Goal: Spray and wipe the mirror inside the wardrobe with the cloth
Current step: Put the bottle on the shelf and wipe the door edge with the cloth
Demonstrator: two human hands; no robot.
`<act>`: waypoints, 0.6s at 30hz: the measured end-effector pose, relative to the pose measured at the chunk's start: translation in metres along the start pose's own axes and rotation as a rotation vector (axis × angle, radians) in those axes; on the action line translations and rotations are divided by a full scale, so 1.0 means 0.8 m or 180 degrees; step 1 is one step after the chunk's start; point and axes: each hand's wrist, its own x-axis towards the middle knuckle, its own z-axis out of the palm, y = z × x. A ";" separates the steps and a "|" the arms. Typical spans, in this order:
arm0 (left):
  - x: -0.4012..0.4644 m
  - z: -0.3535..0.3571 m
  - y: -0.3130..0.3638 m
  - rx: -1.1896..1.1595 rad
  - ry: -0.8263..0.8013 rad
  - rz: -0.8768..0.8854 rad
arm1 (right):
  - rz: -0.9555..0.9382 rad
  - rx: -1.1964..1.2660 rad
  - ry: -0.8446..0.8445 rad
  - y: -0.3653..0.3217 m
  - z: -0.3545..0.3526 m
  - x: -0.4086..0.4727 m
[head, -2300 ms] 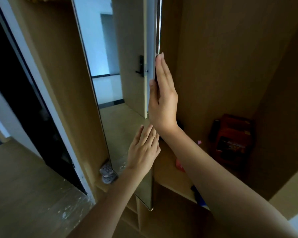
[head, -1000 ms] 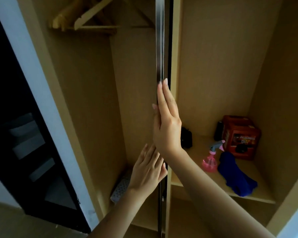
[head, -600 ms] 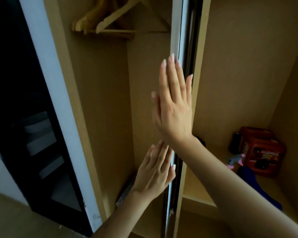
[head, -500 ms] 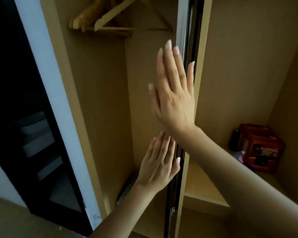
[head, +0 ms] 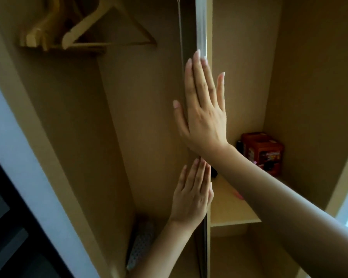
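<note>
The mirror panel (head: 201, 27) stands edge-on in the middle of the wardrobe, only its narrow silver edge showing. My right hand (head: 204, 109) lies flat against that edge, fingers straight and pointing up. Below it, my left hand (head: 191, 195) rests flat on the panel's lower edge, fingers straight. A sliver of the pink spray bottle (head: 238, 194) shows on the right shelf (head: 229, 209) behind my right forearm. The cloth is hidden.
Wooden hangers (head: 84, 31) hang at the top of the left compartment. A grey perforated slipper (head: 139, 245) lies on its floor. A red box (head: 262, 152) sits at the back of the right shelf, with a small dark object (head: 214, 172) near the divider.
The mirror has swung from facing me to edge-on against the divider. Both hands followed it, staying flat on its edge. The view shifted, and my right forearm now covers the spray bottle and blue cloth.
</note>
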 end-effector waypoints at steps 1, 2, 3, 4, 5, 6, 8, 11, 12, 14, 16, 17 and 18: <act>0.002 0.003 -0.001 -0.0035 0.0005 -0.0015 | -0.0007 -0.0051 -0.0029 0.001 0.003 0.000; 0.005 0.007 -0.003 -0.0057 0.0009 -0.0030 | -0.0020 -0.0088 -0.0049 0.003 0.006 0.000; 0.006 0.010 -0.005 -0.0076 0.0015 -0.0037 | -0.0036 -0.0117 -0.0059 0.004 0.009 0.000; 0.007 0.013 -0.006 -0.0096 0.0012 -0.0031 | -0.0046 -0.0133 -0.0061 0.005 0.012 0.001; 0.007 0.017 -0.008 -0.0126 0.0006 -0.0018 | -0.0050 -0.0143 -0.0056 0.007 0.016 0.001; 0.007 0.021 -0.011 -0.0155 -0.0002 -0.0010 | -0.0045 -0.0145 -0.0049 0.008 0.020 0.001; 0.010 0.031 -0.014 -0.0179 0.0000 -0.0027 | -0.0049 -0.0152 -0.0049 0.012 0.028 0.002; 0.015 0.043 -0.018 -0.0124 0.0003 -0.0070 | -0.0076 -0.0156 -0.0087 0.019 0.039 0.002; 0.017 0.047 -0.019 -0.0106 0.0006 -0.0073 | -0.0082 -0.0147 -0.0096 0.022 0.044 0.002; 0.021 0.054 -0.023 -0.0052 -0.0029 -0.0084 | -0.0090 -0.0128 -0.0105 0.026 0.053 0.002; 0.025 0.062 -0.026 0.0045 -0.0059 -0.0111 | -0.0089 -0.0119 -0.0119 0.031 0.063 0.003; 0.028 0.066 -0.028 0.0091 -0.0075 -0.0126 | -0.0083 -0.0121 -0.0126 0.033 0.068 0.003; 0.030 0.070 -0.030 0.0132 -0.0099 -0.0131 | -0.0077 -0.0127 -0.0134 0.035 0.073 0.003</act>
